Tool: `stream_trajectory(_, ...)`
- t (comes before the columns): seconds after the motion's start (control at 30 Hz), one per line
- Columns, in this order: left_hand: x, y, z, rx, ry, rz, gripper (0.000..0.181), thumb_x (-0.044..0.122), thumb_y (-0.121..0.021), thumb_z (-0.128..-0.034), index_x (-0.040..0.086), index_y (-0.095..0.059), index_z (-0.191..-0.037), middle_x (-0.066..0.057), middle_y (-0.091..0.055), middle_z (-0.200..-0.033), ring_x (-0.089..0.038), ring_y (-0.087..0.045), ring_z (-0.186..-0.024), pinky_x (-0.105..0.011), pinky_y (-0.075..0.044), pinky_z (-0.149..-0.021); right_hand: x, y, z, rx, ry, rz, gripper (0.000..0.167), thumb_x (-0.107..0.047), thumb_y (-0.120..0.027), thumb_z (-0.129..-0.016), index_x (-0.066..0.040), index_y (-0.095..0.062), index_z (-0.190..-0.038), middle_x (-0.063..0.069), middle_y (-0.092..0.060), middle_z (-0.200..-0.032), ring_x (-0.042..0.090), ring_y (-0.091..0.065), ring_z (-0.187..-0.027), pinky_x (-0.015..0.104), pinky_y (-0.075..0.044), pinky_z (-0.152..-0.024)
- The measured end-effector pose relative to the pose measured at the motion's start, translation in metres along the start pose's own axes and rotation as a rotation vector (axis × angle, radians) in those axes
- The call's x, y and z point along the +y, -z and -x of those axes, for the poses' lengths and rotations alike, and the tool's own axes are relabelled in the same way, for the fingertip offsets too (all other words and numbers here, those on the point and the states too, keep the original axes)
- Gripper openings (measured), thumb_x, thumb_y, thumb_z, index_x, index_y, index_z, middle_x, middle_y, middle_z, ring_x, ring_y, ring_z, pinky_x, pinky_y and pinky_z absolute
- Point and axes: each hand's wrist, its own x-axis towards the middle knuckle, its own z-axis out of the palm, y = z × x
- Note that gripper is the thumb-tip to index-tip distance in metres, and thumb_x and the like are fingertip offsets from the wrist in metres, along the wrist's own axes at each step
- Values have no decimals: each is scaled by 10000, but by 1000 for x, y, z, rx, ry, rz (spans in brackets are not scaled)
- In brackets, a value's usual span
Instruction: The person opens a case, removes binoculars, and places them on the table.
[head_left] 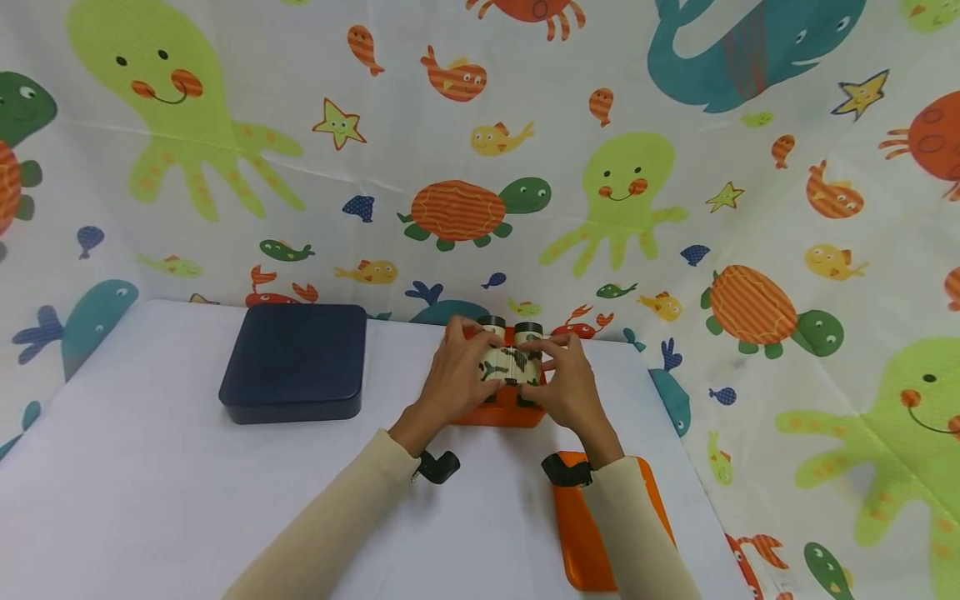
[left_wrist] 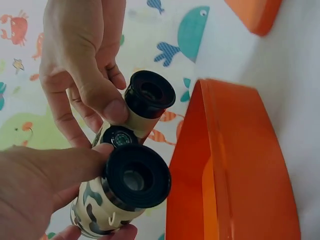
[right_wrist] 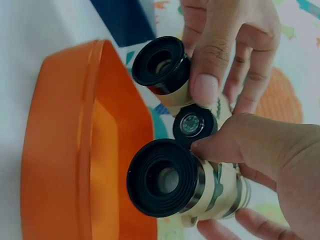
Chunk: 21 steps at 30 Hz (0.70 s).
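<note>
Working right of the dark-blue box (head_left: 294,360), pinching with the left hand (head_left: 453,372) one side of the camouflage binoculars (head_left: 511,365), suspending them above the open orange container (head_left: 497,415), pinching the other side with the right hand (head_left: 567,379), beyond the flat orange tray (head_left: 587,529). Seemingly steadying them mid-handling; probably needing level, matched grips, clearing the container.

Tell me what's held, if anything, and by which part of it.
Camouflage binoculars: the left hand grips the left barrel, the right hand the right barrel, each thumb near that barrel's eyepiece.
</note>
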Motion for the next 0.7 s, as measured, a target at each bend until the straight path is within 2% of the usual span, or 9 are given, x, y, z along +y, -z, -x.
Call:
stream_trajectory(0.27,14,6,20,5,24,14,523,249,-955,-798,161,-726,-1260,-177,-450,-1423,-362,-519,-1274,-477,-565,-939,-10,8,26,-5,-17,21,571,-155,-919,-793,-304,-742,-1315,111,-497,-1337,318,-729,-1099,450,-621,-837)
stream_trajectory(0.43,18,5,35,-14,36,15,535,243,-968,-777,153,-733,-1249,-181,-465,-1404,-353,-565,-1225,-455,-573,-916,-12,5,43,-16,-55,27,603,-137,-934,-782,-294,-736,-1329,124,-498,-1373,343,-712,-1115,437,-626,-830)
stream_trajectory(0.7,27,3,60,-29,39,29,537,232,-973,-764,156,-735,-1239,-163,-492,-1347,-300,-599,-1139,-388,-578,-884,-14,2,69,-30,-98,41,610,-139,-961,-760,-296,-749,-1310,133,-516,-1366,325,-703,-1092,349,-612,-762)
